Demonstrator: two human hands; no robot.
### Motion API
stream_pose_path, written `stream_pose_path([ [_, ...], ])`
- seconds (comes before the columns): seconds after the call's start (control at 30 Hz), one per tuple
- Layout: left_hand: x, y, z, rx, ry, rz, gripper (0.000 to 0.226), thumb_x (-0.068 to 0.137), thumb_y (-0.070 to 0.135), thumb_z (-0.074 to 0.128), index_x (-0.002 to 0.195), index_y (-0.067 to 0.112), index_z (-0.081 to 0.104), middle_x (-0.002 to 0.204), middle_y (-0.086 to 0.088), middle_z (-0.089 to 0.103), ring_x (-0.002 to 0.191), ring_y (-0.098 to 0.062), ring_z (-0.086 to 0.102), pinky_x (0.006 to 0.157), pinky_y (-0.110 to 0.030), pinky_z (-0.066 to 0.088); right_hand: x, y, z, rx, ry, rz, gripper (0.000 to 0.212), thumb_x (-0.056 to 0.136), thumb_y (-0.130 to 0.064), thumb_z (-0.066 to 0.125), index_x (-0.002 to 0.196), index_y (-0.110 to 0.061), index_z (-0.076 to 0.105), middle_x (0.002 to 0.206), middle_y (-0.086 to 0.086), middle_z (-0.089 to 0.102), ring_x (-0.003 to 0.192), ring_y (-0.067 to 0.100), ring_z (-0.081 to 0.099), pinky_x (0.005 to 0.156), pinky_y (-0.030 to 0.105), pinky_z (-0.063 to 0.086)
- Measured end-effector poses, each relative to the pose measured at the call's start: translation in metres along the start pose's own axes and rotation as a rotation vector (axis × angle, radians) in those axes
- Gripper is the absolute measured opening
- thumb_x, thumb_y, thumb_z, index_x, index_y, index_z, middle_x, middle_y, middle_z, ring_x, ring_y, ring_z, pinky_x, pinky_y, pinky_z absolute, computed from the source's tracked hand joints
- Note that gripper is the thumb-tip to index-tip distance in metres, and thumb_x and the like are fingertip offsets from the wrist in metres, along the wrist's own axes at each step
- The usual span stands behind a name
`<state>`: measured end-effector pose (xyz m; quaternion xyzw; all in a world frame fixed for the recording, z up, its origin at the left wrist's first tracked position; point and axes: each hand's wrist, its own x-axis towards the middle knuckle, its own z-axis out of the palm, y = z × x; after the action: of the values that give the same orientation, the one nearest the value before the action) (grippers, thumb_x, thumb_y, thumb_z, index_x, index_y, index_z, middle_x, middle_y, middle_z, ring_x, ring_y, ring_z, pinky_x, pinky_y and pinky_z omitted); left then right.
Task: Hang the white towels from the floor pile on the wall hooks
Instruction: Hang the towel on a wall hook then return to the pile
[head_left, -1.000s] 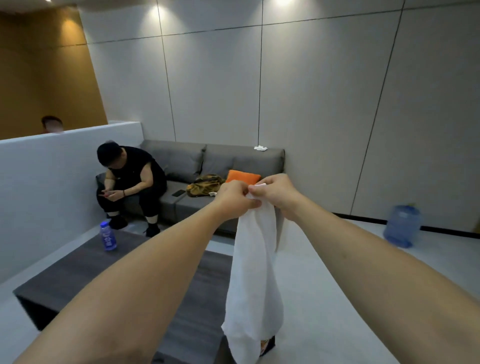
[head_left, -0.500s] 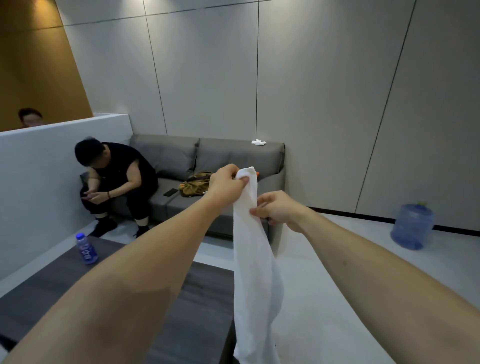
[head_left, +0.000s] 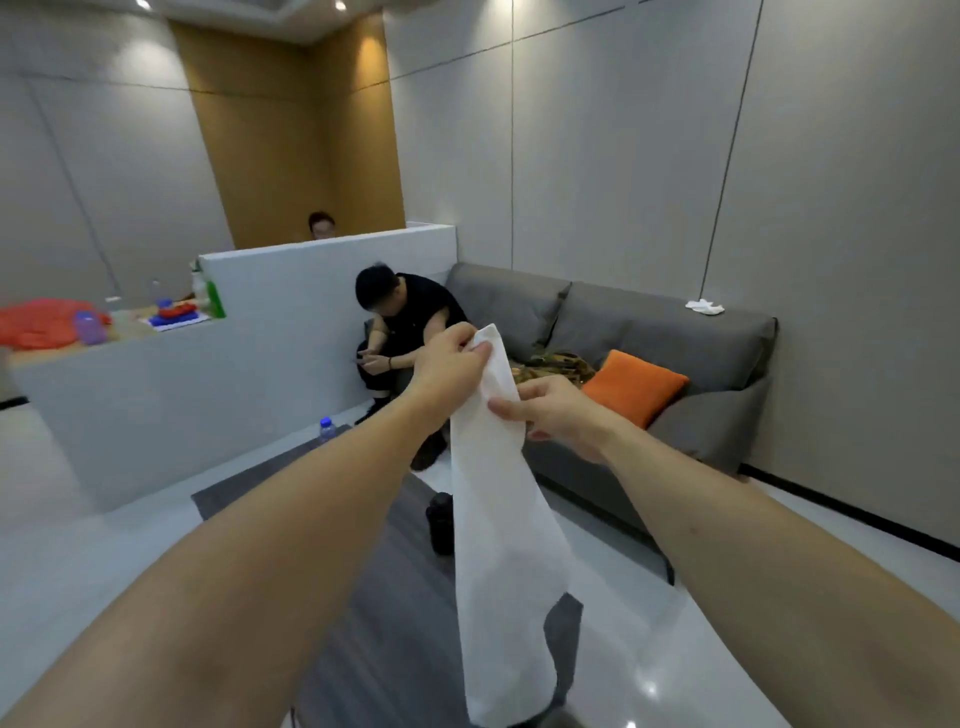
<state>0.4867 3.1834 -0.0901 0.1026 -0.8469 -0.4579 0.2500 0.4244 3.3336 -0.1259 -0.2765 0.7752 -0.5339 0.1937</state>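
Glossy pale floor (head_left: 753, 597) runs out beneath both outstretched arms, and the white towel (head_left: 501, 545) hangs over it, long axis near vertical, tail dangling toward the viewer. Its top corner is pinched in the left hand (head_left: 451, 364); the right hand (head_left: 553, 410) pinches one edge just below and beside that corner, so the cloth falls straight down from both grips. Beyond the towel stands a grey sofa (head_left: 649, 332) with an orange cushion (head_left: 636, 387). No wall hooks are visible.
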Motion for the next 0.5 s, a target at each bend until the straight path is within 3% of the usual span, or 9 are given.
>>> stream_pose_path([
  [0.1,0.002,-0.001,-0.01,0.051,0.148,-0.07,0.015,0.094,0.029,0.053,0.082,0.021,0.057,0.087,-0.003,0.057,0.078,-0.017,0.055,0.06,-0.028,0.041,0.015,-0.003,-0.002,0.097,-0.011,-0.046,0.036,0.092,-0.038,0.067,0.104,-0.005,0.073,0.101,0.013,0.074,0.094,0.022,0.069,0.095,0.045,0.055],
  [0.17,-0.001,-0.005,-0.016,0.084,0.269,-0.122,0.013,0.095,0.029,0.053,0.085,0.021,0.057,0.085,0.002,0.057,0.078,-0.016,0.054,0.06,-0.028,0.042,0.021,-0.005,0.002,0.096,-0.018,-0.083,0.051,0.092,-0.042,0.066,0.104,0.007,0.066,0.096,0.024,0.07,0.084,0.026,0.063,0.084,0.045,0.053],
  [0.23,-0.007,-0.012,-0.026,0.1,0.371,-0.167,0.012,0.096,0.03,0.052,0.093,0.022,0.06,0.085,0.005,0.058,0.081,-0.018,0.056,0.066,-0.03,0.042,0.023,-0.005,0.008,0.033,-0.065,-0.119,0.06,0.085,-0.047,0.073,0.099,0.01,0.063,0.089,0.025,0.067,0.076,0.023,0.06,0.071,0.039,0.05],
  [0.3,-0.014,-0.02,-0.038,0.102,0.467,-0.217,0.013,0.097,0.031,0.051,0.097,0.023,0.061,0.091,0.001,0.061,0.086,-0.021,0.057,0.075,-0.032,0.044,0.024,-0.002,0.013,-0.004,-0.173,-0.129,0.052,0.077,-0.036,0.083,0.095,0.01,0.066,0.083,0.018,0.069,0.072,0.02,0.063,0.066,0.031,0.051],
  [0.4,-0.026,-0.035,-0.063,0.146,0.555,-0.273,0.015,0.097,0.03,0.052,0.088,0.02,0.058,0.084,0.0,0.058,0.084,-0.023,0.054,0.074,-0.031,0.041,0.033,0.006,0.027,-0.107,-0.378,-0.045,0.03,0.071,-0.012,0.088,0.092,0.003,0.073,0.091,0.015,0.075,0.078,0.022,0.072,0.07,0.029,0.06],
  [0.5,-0.036,-0.048,-0.085,0.152,0.616,-0.321,0.018,0.098,0.029,0.051,0.085,0.019,0.058,0.079,0.004,0.055,0.082,-0.021,0.054,0.073,-0.03,0.041,0.055,0.014,0.052,-0.376,-0.408,-0.018,0.039,0.072,-0.025,0.086,0.098,-0.001,0.07,0.101,0.014,0.072,0.09,0.026,0.07,0.086,0.041,0.059],
])
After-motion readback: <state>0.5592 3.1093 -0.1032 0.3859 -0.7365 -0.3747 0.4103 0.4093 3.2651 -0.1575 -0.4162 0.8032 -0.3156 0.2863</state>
